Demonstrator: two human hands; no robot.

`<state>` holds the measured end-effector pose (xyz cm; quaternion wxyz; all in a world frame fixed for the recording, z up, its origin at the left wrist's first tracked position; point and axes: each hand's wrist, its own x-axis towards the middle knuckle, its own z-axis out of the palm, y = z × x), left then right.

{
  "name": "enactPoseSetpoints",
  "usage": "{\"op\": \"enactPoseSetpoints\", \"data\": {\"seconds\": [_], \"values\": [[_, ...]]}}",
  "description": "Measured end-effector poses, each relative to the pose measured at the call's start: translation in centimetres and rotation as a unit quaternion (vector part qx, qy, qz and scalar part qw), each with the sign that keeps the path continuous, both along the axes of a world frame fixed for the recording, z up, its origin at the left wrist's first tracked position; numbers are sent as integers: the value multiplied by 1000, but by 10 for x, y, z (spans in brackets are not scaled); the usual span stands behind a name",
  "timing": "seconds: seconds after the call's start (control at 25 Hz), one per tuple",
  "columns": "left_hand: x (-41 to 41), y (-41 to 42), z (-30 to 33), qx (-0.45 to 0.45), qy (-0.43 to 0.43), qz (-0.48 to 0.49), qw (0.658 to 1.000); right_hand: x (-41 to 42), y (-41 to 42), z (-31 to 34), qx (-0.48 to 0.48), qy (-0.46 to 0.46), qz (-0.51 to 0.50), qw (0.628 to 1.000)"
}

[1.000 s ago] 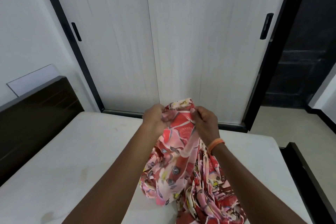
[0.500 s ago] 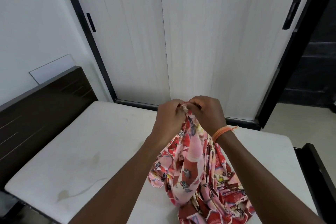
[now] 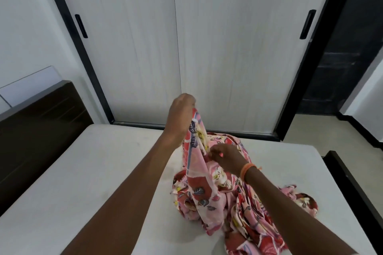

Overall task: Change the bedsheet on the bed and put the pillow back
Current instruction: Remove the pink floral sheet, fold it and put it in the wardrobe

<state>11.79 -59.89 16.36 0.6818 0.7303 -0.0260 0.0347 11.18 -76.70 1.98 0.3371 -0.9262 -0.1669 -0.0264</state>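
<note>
A crumpled red and pink floral bedsheet (image 3: pixel 209 196) lies bunched on the bare white mattress (image 3: pixel 87 172), right of centre. My left hand (image 3: pixel 181 113) grips an edge of the sheet and holds it up above the heap. Lower and to the right, my right hand (image 3: pixel 224 156), with an orange band at the wrist, pinches the same cloth further down. No pillow is in view.
A dark wooden headboard (image 3: pixel 39 128) stands at the left of the bed. Pale sliding wardrobe doors (image 3: pixel 217 47) with black frames rise just behind the mattress. A dark bed rail (image 3: pixel 356 192) runs along the right, with tiled floor (image 3: pixel 315 130) beyond.
My hands, together at the sheet's edge before, have parted: the left has lifted the edge higher, the right has dropped lower along the cloth. More sheet has spread on the mattress.
</note>
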Motion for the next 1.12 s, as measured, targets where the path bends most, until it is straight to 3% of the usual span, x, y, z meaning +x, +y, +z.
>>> {"op": "enactPoseSetpoints", "data": {"seconds": [0.12, 0.2, 0.28, 0.4, 0.56, 0.68, 0.8, 0.92, 1.0, 1.12], "values": [[9, 46, 7, -20, 3, -146, 989, -2, 44, -24, -26, 16, -11, 999], [11, 70, 6, 27, 14, -201, 979, 2, 62, -26, 0, -7, -33, 999], [13, 95, 8, 58, 9, -214, 975, 11, 70, -20, 57, 17, -82, 995], [16, 122, 12, 118, -33, -212, 970, 25, 63, -8, 208, 133, -81, 966], [22, 144, 8, 223, -78, -159, 959, 41, 51, 7, 288, 179, -74, 938], [38, 165, -3, 370, -111, -62, 920, 47, 45, 27, 309, 98, -118, 939], [50, 171, -19, 477, -110, -2, 872, 50, 34, 41, 157, -64, -190, 967], [47, 155, -30, 575, -92, 78, 809, 45, 30, 50, 79, -142, -198, 967], [45, 146, -33, 556, -77, 112, 820, 43, 29, 54, 80, -161, -204, 962], [47, 136, -33, 471, -45, 110, 874, 38, 22, 59, 93, -159, -222, 957]]}}
